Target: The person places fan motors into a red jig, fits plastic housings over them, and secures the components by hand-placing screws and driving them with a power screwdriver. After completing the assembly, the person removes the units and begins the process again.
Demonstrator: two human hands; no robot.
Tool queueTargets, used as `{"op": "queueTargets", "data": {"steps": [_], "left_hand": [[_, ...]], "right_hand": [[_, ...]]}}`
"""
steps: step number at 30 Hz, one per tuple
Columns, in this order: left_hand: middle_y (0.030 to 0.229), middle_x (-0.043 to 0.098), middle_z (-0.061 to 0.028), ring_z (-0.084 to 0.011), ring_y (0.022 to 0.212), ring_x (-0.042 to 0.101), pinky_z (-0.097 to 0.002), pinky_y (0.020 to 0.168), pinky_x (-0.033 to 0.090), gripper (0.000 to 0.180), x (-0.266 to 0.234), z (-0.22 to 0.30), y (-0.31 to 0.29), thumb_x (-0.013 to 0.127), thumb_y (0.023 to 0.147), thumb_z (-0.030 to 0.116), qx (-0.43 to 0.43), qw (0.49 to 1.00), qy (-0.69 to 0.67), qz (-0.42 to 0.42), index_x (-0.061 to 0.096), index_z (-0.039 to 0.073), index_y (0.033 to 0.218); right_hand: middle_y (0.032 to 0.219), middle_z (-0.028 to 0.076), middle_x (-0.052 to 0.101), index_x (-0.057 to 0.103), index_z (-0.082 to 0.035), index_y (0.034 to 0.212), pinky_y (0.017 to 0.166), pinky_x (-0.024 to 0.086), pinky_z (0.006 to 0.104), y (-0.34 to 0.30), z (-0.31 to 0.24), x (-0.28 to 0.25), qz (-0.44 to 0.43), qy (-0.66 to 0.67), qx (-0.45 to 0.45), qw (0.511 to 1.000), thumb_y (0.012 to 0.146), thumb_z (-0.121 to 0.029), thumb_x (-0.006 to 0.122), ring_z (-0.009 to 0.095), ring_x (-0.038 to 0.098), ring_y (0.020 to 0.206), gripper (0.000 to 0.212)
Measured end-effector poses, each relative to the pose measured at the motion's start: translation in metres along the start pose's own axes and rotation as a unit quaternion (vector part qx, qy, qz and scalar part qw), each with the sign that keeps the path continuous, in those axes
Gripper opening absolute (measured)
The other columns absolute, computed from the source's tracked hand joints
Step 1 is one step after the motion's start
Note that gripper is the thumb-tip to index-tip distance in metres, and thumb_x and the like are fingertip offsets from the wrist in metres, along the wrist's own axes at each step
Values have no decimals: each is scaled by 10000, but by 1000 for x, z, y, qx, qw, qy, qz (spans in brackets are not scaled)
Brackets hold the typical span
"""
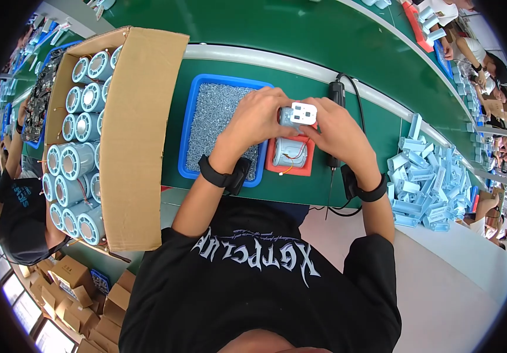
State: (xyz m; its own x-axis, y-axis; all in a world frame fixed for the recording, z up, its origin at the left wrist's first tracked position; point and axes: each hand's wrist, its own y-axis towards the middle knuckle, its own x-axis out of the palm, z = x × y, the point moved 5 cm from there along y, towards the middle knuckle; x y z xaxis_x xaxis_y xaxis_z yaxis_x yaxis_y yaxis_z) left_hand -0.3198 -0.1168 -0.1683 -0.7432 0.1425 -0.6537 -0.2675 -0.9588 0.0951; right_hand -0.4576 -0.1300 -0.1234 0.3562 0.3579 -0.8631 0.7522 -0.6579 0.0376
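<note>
Between my two hands is a small light-blue plastic housing with a white end face (304, 114) that has dark square openings. My left hand (258, 113) grips it from the left, fingers curled round it. From the other side my right hand (340, 130) closes on it with thumb and fingers. Just below, a light-blue cylinder (288, 153) with thin red and dark wires and a small white connector sits in a red square holder (304, 171). The hands partly cover the holder's upper edge.
Left of the holder stands a blue tray (186, 135) full of small metal screws. A cardboard box (141, 141) of light-blue cylinders is farther left. A black electric screwdriver (337, 94) with a cable is at right, near a pile of light-blue plastic housings (424, 182). Other people work on both sides.
</note>
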Motion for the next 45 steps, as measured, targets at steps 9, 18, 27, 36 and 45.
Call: {"op": "queueTargets", "data": {"steps": [9, 18, 27, 36, 45], "left_hand": [[907, 628, -89, -272, 878, 586, -368, 747, 482, 512, 4, -7, -3, 830, 553, 276, -12, 999, -42, 21, 671, 23, 968], [915, 627, -100, -280, 880, 585, -371, 760, 483, 506, 3, -7, -4, 836, 550, 278, -34, 998, -47, 8, 670, 6, 943], [904, 627, -98, -275, 873, 585, -362, 749, 483, 506, 4, -10, -4, 843, 549, 289, -52, 998, -47, 7, 671, 12, 936], [898, 625, -93, -271, 851, 583, -354, 736, 482, 518, 6, -11, -7, 839, 547, 277, -14, 998, -53, 37, 685, 43, 983], [913, 626, -106, -284, 892, 586, -371, 769, 472, 500, 13, -5, -3, 835, 582, 206, 24, 996, -81, 38, 663, 30, 1017]], "right_hand": [[854, 169, 586, 499, 44, 1055, 733, 473, 417, 4, 0, -3, -37, -21, 23, 999, 759, -128, 669, 337, 563, 842, 382], [847, 175, 587, 496, 53, 1069, 720, 476, 424, 8, -3, -3, -49, -47, 8, 998, 756, -143, 672, 343, 569, 834, 409], [837, 175, 566, 521, 5, 1063, 671, 454, 422, 8, 0, 0, -36, -40, -13, 998, 750, -132, 682, 348, 565, 784, 377], [788, 163, 564, 534, 0, 1033, 632, 443, 430, 5, -2, 6, -12, -33, 5, 999, 747, -127, 695, 354, 558, 738, 352], [849, 154, 596, 569, -33, 1039, 678, 482, 384, -19, 39, 26, 91, 119, 57, 987, 730, -158, 736, 328, 591, 781, 374]]}}
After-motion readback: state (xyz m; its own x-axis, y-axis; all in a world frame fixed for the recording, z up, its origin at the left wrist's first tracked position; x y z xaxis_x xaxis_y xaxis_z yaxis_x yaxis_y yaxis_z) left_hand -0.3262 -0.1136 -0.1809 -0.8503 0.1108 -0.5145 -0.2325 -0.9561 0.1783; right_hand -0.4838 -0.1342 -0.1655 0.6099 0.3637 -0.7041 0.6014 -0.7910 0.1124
